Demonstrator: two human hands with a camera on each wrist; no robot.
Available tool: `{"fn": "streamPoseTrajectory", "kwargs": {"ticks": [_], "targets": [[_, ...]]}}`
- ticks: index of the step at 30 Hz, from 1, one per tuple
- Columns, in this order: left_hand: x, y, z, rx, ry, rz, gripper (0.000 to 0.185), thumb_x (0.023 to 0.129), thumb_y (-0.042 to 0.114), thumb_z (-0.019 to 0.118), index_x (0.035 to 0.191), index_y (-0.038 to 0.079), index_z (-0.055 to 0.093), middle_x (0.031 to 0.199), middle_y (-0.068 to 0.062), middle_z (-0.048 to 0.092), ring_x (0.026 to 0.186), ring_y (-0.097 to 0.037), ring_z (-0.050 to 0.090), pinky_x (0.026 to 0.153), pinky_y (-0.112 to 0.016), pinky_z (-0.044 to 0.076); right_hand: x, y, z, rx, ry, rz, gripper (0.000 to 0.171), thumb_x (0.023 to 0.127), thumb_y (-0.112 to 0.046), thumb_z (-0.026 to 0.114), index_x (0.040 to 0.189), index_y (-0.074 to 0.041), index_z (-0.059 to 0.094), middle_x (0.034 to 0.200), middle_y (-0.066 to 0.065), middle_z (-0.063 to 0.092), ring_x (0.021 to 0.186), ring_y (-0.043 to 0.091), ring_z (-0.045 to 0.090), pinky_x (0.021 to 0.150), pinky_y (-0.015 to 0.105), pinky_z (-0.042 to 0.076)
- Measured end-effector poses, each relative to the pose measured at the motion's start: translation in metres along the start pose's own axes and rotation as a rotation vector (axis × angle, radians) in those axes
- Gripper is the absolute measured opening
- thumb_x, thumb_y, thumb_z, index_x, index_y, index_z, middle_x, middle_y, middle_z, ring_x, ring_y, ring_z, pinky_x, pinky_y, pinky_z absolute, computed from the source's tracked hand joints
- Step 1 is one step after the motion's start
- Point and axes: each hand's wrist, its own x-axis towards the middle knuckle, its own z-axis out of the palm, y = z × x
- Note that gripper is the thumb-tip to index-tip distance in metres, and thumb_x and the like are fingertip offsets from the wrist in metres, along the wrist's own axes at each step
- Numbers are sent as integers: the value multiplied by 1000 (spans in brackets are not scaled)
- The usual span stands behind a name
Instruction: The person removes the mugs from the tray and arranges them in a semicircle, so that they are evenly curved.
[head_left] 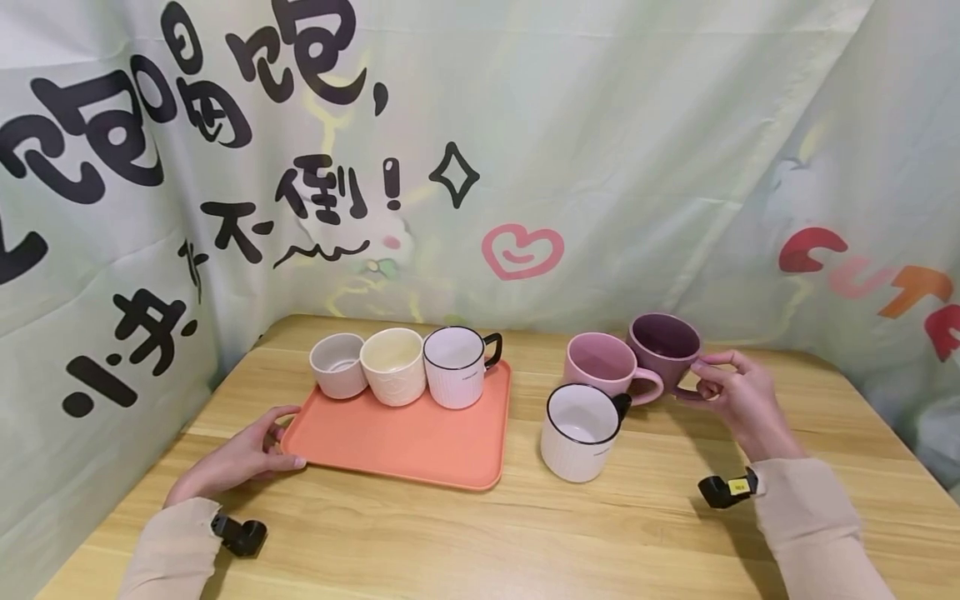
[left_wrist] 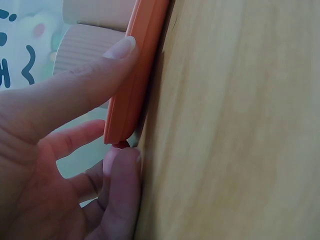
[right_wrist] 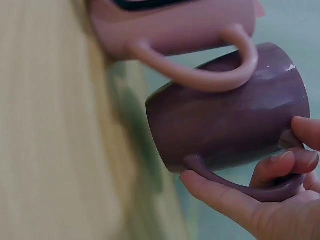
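Note:
My right hand (head_left: 738, 400) holds the dark purple mug (head_left: 663, 337) by its handle. In the right wrist view the purple mug (right_wrist: 225, 115) leans, and its base appears raised off the table. Just left of it stands a pink mug (head_left: 600, 362), its handle (right_wrist: 200, 77) overlapping the purple one in that view. A white black-rimmed mug (head_left: 577, 442) stands in front of the pink one. My left hand (head_left: 243, 454) grips the near left corner of the orange tray (head_left: 405, 454), thumb on the front edge (left_wrist: 137, 65) and fingers round the side.
Along the tray's back stand a small grey cup (head_left: 337, 367), a cream cup (head_left: 393, 367) and another white black-rimmed mug (head_left: 454, 367) with a black handle. A printed cloth (head_left: 600, 167) hangs behind the wooden table (head_left: 480, 542).

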Motion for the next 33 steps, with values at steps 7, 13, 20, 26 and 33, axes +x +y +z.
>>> {"fn": "streamPoseTrajectory", "kwargs": {"ticks": [7, 13, 20, 26, 33], "targets": [[1, -1, 1, -3, -1, 15, 89, 88, 12, 80, 151, -9, 21, 105, -16, 53, 77, -19, 52, 62, -28, 48, 3, 6, -12, -59, -61, 19, 25, 97, 14, 53, 88, -6, 65, 72, 6, 53, 61, 16, 49, 73, 48, 58], [1, 2, -1, -10, -3, 7, 90, 88, 14, 81, 152, -8, 21, 102, -16, 53, 74, -18, 53, 61, -28, 48, 12, 10, -23, -38, -140, 22, 19, 98, 10, 58, 89, -5, 66, 78, 6, 55, 64, 17, 51, 76, 51, 58], [3, 4, 0, -4, -9, 13, 90, 88, 13, 80, 152, -9, 21, 102, -15, 52, 74, -18, 52, 61, -28, 48, 9, 5, -23, -20, -130, 39, 24, 98, 12, 55, 87, -5, 69, 79, 6, 58, 66, 17, 54, 77, 49, 58], [2, 3, 1, -25, -15, 24, 88, 89, 11, 79, 151, -11, 20, 104, -17, 53, 83, -21, 53, 64, -29, 49, 8, 3, -24, -54, -121, 37, 25, 98, 10, 58, 86, -6, 72, 72, 8, 60, 68, 18, 59, 76, 45, 59], [0, 3, -1, 0, -12, 0, 90, 89, 15, 80, 152, -9, 20, 105, -17, 54, 81, -21, 53, 64, -29, 49, 6, 5, -20, -76, -97, 8, 24, 98, 9, 59, 90, -6, 77, 77, 8, 66, 72, 18, 64, 76, 44, 59]]}}
